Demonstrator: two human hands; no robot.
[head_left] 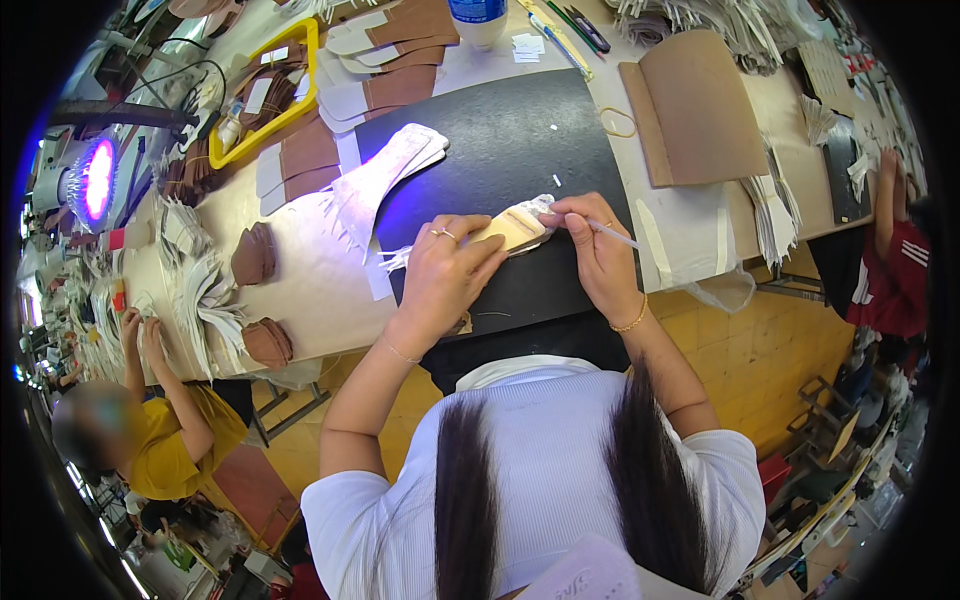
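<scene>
My left hand (450, 265) is closed over a pale yellow flat block (519, 229), which lies on a white piece with narrow strips at its left end. In my right hand (600, 250), pinched between thumb and fingers, is a thin pale stick (614, 236) like a slim pen. Its tip is hidden by the fingers, close to a crumpled white bit (540, 204) at the block's far end. Both hands work over a black mat (480, 130). Left of them, a stack of white fringed pieces (385, 180) lies partly on the mat.
A lit ultraviolet lamp (97, 180) stands at the left. Beyond are a yellow tray (215, 150) of brown pieces, brown-and-white pieces (405, 88), a blue-labelled bottle (478, 22) and pens (580, 30). A brown folder (700, 110) lies right. Co-workers sit at both sides.
</scene>
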